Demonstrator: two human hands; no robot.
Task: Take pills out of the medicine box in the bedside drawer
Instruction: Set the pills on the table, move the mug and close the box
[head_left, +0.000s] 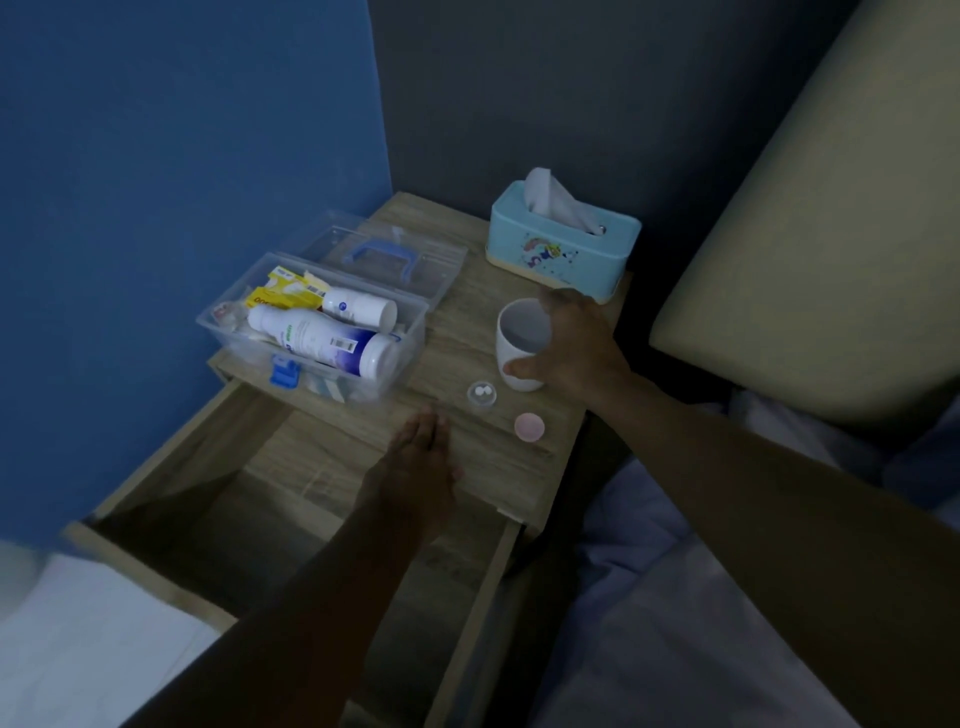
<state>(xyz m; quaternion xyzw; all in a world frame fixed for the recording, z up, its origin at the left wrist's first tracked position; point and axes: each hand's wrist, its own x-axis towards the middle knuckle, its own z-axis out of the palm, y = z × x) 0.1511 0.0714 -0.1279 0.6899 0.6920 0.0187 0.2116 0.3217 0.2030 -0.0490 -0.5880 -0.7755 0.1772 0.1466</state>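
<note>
Left hand lies flat and released, lower centre; right hand grasps the cup. Pills sit centre, box left. Next, probably: lift cup level.

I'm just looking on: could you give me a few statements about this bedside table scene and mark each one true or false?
1. The right hand grips the white cup. True.
2. The clear plastic medicine box sits inside the wooden drawer. False: it stands on the wooden tabletop, lid open.
3. Two white pills lie in the small clear round container. True.
4. The left hand holds the pink round cap. False: the cap lies alone on the tabletop.
5. The light blue tissue box is empty. False: a tissue sticks out.
</note>
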